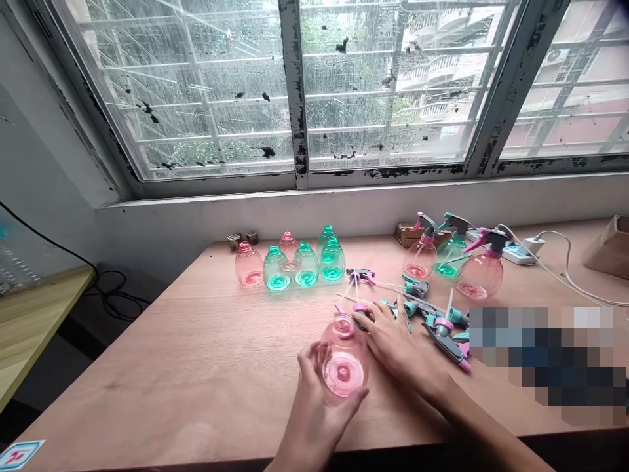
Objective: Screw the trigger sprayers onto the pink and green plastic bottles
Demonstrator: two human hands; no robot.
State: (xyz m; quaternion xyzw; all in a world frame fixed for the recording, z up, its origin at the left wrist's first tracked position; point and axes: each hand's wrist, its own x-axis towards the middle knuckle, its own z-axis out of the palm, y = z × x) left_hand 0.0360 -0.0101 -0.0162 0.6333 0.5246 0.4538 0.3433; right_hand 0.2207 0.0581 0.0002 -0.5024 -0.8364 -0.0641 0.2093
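Note:
My left hand (319,406) is wrapped round a clear pink bottle (344,357) without a spray head. It is tilted, with its round base facing me and its neck away. Just beyond the bottle, my right hand (396,344) has its thumb and index finger at a trigger spray head (360,308) with a pink collar, its other fingers spread. The bottle hides part of that spray head. Beside my right hand lie several loose spray heads in grey, teal and pink, among them a grey and pink one (445,334) with its tube pointing up.
Several pink and green bottles without tops, including a green bottle (278,269), stand at the back. Three bottles with spray heads, one a pink bottle (479,275), stand back right. Behind them are a power strip (518,254), white cables and a cardboard box (609,246).

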